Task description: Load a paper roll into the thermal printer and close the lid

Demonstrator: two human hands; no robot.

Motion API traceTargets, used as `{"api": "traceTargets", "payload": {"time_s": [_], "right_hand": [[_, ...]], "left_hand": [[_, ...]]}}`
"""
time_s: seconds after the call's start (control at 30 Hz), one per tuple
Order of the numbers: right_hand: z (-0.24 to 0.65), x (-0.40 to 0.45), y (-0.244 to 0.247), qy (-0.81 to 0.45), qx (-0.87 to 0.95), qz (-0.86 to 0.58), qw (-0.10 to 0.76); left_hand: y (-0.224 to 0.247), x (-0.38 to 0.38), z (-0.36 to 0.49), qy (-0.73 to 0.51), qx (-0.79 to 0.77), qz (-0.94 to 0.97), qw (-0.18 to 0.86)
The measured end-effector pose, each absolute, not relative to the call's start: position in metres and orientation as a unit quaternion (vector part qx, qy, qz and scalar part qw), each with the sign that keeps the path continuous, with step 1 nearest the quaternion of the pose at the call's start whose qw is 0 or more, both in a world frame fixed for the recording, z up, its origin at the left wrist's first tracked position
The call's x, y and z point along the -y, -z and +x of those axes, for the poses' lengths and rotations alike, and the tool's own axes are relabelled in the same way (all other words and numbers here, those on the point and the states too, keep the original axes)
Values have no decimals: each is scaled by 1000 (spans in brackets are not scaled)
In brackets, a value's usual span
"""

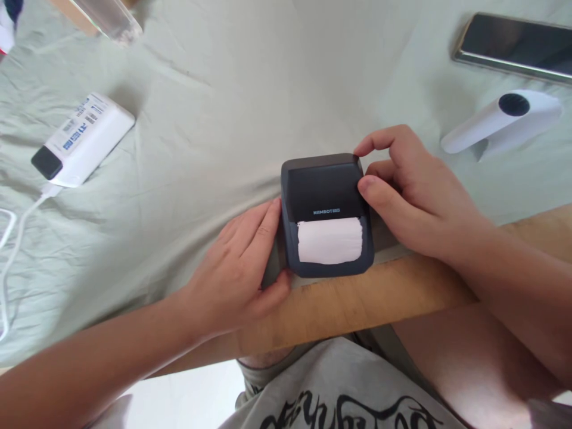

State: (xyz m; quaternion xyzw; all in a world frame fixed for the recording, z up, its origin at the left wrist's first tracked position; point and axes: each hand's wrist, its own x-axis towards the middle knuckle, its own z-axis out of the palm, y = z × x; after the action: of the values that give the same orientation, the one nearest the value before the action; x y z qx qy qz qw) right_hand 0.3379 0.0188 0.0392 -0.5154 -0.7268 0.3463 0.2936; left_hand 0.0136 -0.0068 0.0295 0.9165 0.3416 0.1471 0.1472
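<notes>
A dark NIIMBOT label printer (329, 192) sits near the front edge of the cloth-covered table. A strip of white paper (330, 241) with a ragged edge comes out of its slot. My left hand (243, 262) grips the printer's left side, fingers along the edge and thumb at the lower left corner; some fingertips are hidden. On the right side, my right hand (413, 190) holds the printer with its thumb on the upper right edge and the index finger at the top corner.
At left lies a white device (96, 137) with a printed label and a white cable (20, 232). A white handheld device (500, 122) and a phone (518, 47) lie at right. A clear container (109, 18) is at the upper left. The table's wooden edge (339, 304) runs along the front.
</notes>
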Motion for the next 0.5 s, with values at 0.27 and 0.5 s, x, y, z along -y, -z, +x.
{"api": "traceTargets", "payload": {"time_s": [0.27, 0.5], "right_hand": [[343, -17, -28, -341, 764, -469, 281], [343, -20, -38, -334, 797, -447, 231]], "left_hand": [[-25, 9, 17, -153, -371, 905, 144], [-34, 2, 15, -157, -347, 915, 131]]}}
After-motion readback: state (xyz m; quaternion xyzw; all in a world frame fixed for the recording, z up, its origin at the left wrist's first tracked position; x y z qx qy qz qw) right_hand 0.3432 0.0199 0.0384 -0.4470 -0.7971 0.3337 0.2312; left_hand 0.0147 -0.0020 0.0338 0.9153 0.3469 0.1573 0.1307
